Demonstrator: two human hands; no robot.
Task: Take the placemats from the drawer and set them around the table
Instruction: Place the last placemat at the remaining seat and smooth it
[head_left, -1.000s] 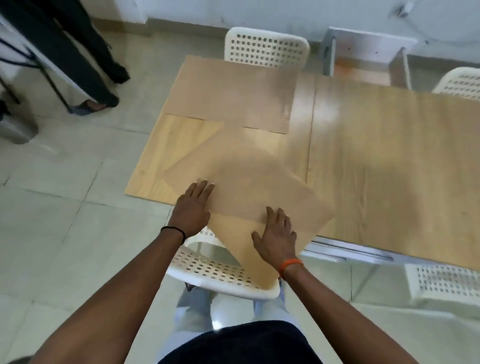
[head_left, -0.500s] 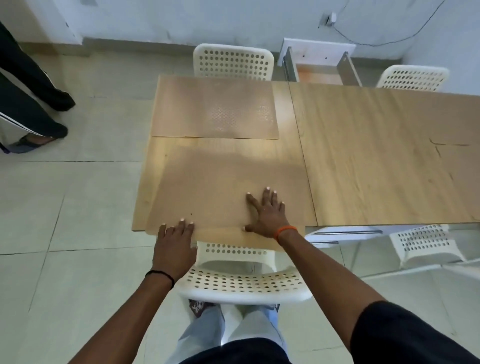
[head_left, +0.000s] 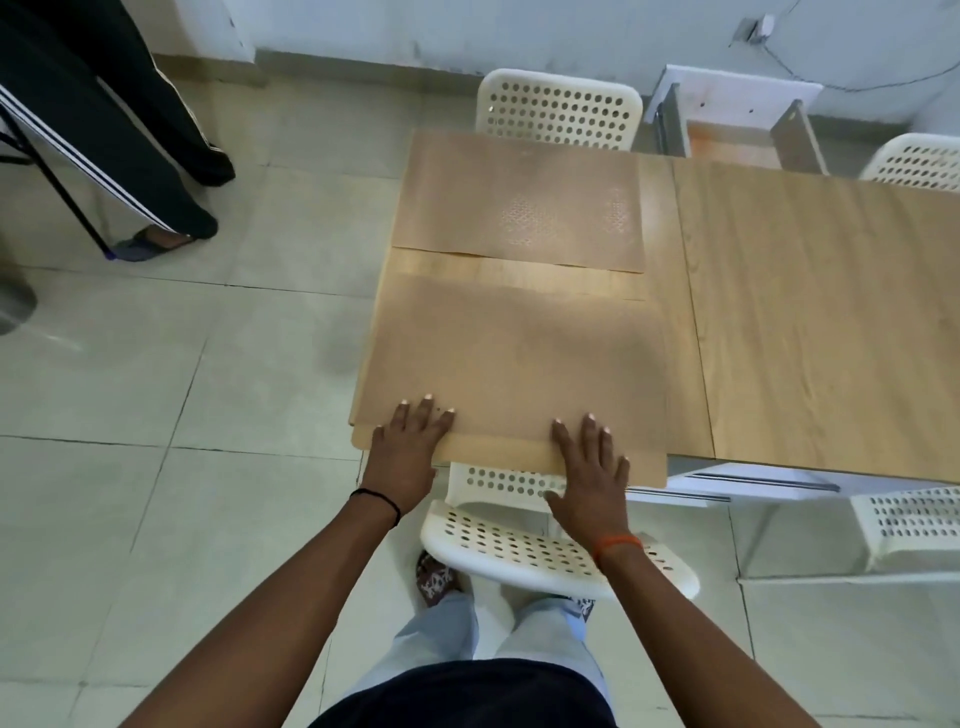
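Note:
Two tan placemats lie on the left end of the wooden table (head_left: 810, 322). The far placemat (head_left: 519, 200) sits flat in front of the far white chair. The near placemat (head_left: 519, 364) lies square to the table's near edge and overhangs it a little. My left hand (head_left: 408, 452) rests flat on its near left corner, fingers straight. Also flat, my right hand (head_left: 589, 467) presses the near edge further right. The open drawer (head_left: 737, 130) stands beyond the table's far side.
A white perforated chair (head_left: 545, 551) stands between me and the table; others sit at the far side (head_left: 558, 109), far right (head_left: 919, 161) and near right (head_left: 914, 525). Another person's legs (head_left: 130, 156) stand on the tiled floor at the upper left.
The near placemat went from lying skewed to lying square with the table edge. Both hands slid along its near edge, and my left hand now rests on its corner.

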